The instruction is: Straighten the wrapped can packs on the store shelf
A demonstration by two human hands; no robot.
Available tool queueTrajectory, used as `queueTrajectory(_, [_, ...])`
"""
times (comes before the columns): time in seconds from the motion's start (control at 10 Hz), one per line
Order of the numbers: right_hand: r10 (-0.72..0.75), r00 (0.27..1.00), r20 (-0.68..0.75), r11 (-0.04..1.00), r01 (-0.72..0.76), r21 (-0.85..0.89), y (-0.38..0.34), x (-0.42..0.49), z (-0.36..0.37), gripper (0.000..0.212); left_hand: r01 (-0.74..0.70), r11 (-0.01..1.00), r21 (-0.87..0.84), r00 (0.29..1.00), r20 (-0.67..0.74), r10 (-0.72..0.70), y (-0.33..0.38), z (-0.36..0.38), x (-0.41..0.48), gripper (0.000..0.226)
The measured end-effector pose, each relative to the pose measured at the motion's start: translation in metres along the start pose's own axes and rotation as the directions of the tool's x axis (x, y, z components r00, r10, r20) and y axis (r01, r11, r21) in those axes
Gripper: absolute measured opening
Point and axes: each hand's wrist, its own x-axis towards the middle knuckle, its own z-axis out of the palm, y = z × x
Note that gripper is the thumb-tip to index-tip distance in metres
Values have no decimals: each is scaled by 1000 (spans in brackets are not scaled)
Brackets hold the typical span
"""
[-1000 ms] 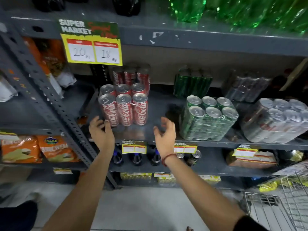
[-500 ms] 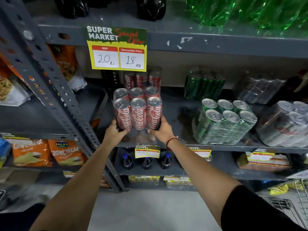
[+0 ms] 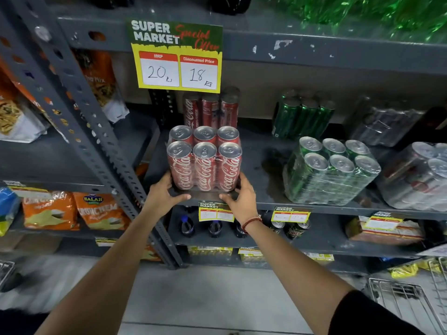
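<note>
Both hands have closed in since 1 second ago: left hand (image 3: 162, 195) and right hand (image 3: 242, 195) grasp the red can pack (image 3: 204, 165); tugging risks tipping it off the shelf (image 3: 271, 165) edge.

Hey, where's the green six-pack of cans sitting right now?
In the head view, the green can pack sits right of centre at the shelf's front edge, between the red cola pack and a silver can pack.

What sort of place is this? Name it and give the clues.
Most likely a supermarket aisle: a "Super Market Special Offer" price sign on grey metal shelving, wrapped can packs stocked in rows, and a wire trolley at lower right.
</note>
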Motion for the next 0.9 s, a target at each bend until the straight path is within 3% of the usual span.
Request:
queueTrajectory(0.4, [-16,996,-84,996,8,-91,7,-20,-1,70,-36,999,8,985,-167,37,8,13,-25,79])
queueTrajectory(0.7, [9,998,-60,999,-12,-48,0,-21,-6,65,15,997,71,987,-163,-3,16,11,-30,76])
queueTrajectory(0.9, [-61,998,-35,997,59,-57,-5,-22,-21,54,91,984,154,967,-248,-51,36,23,-38,57])
